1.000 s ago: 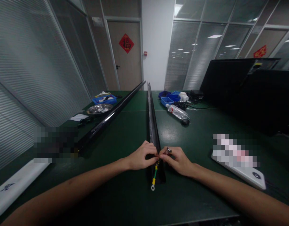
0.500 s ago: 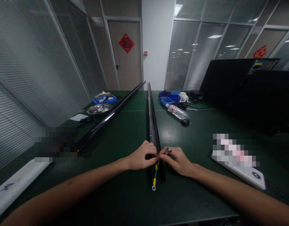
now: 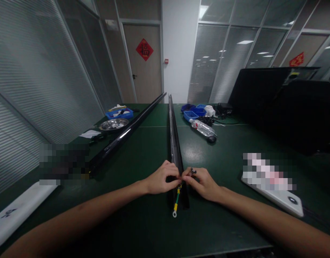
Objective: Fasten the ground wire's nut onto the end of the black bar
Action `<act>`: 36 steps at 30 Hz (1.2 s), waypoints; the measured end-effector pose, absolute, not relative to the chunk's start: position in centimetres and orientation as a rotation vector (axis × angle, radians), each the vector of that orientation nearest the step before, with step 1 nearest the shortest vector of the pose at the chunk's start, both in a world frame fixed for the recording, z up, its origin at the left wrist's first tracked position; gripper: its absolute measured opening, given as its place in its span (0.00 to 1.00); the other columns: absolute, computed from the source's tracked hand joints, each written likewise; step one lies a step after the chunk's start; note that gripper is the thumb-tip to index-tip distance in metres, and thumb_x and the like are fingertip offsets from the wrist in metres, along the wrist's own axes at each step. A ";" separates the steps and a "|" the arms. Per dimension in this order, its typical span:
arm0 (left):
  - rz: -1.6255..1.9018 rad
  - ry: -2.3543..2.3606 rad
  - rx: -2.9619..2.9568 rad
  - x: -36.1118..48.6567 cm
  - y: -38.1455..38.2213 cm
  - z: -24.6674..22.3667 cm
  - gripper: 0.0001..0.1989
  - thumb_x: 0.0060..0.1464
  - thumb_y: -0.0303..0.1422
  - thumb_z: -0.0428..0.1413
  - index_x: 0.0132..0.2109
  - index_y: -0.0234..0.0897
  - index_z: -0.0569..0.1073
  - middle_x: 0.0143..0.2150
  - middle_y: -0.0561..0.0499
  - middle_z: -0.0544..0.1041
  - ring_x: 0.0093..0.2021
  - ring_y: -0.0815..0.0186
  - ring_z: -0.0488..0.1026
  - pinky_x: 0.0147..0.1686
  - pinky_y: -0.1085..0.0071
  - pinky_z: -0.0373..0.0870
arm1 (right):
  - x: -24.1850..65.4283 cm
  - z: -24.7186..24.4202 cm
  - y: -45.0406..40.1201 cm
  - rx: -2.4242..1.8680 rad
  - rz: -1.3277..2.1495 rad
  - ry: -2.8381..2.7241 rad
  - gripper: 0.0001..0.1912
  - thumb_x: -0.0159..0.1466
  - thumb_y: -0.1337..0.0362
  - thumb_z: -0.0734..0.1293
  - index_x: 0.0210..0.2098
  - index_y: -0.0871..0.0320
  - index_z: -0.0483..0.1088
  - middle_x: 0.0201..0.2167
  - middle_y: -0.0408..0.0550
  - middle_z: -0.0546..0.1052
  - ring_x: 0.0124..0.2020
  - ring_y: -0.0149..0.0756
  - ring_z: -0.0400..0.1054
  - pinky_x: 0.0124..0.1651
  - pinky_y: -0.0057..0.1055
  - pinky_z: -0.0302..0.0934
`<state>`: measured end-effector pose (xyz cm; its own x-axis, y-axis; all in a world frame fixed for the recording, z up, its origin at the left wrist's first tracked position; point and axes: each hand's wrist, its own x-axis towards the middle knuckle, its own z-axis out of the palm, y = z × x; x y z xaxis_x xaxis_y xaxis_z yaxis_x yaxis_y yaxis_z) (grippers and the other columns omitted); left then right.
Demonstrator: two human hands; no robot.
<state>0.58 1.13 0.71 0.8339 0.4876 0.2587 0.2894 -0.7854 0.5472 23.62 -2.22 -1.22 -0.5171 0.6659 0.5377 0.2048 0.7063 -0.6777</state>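
Observation:
A long black metal channel (image 3: 175, 143) runs away from me along the table, its near end under my fingers. Over that end my left hand (image 3: 165, 178) and my right hand (image 3: 202, 182) meet, each with thumb and fingers pinched together. What sits between the fingertips is too small and hidden to make out. Just below the pinch, a short green-and-yellow ground wire (image 3: 178, 197) hangs toward me, ending in a bare ring terminal (image 3: 174, 214). Its upper end lies by the fingertips. A dark ring is on a finger of my right hand.
A second black channel (image 3: 127, 132) lies slanting at left, beside a metal bowl (image 3: 113, 124) and a blue tray (image 3: 119, 114). To the right are a plastic bottle (image 3: 203, 128), blue bins (image 3: 190, 115), a white device (image 3: 283, 200) and black monitors (image 3: 262, 96).
The ring end of the ground wire has swung slightly to the left. Both hands keep nearly the same place and pinch.

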 end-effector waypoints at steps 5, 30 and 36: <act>0.505 0.564 2.515 0.5 1.2 0.7 0.10 0.68 0.35 0.54 0.39 0.37 0.75 0.37 0.52 0.78 0.43 0.63 0.71 0.52 0.63 0.57 | 23.6 -1.3 -2.4 -0.645 0.702 -2.073 0.11 0.75 0.62 0.64 0.39 0.60 0.74 0.32 0.46 0.77 0.31 0.33 0.72 0.38 0.28 0.66; 0.551 0.570 2.520 0.5 1.1 0.7 0.11 0.67 0.36 0.54 0.35 0.37 0.74 0.36 0.52 0.77 0.42 0.63 0.70 0.51 0.63 0.57 | 23.5 -0.9 -2.3 -0.660 0.698 -2.067 0.14 0.76 0.60 0.62 0.40 0.60 0.75 0.34 0.48 0.79 0.33 0.35 0.74 0.41 0.30 0.68; 0.538 0.570 2.500 0.6 1.2 0.8 0.12 0.68 0.37 0.54 0.37 0.37 0.75 0.36 0.52 0.77 0.42 0.63 0.71 0.52 0.63 0.57 | 23.6 -1.1 -2.6 -0.647 0.708 -2.089 0.12 0.76 0.60 0.63 0.41 0.59 0.74 0.33 0.47 0.78 0.33 0.34 0.73 0.40 0.30 0.67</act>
<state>0.57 1.15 0.75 0.8330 0.4897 0.2574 0.2849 -0.7785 0.5593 23.62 -2.63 -1.14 -0.5332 0.6559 0.5343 0.1958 0.7101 -0.6764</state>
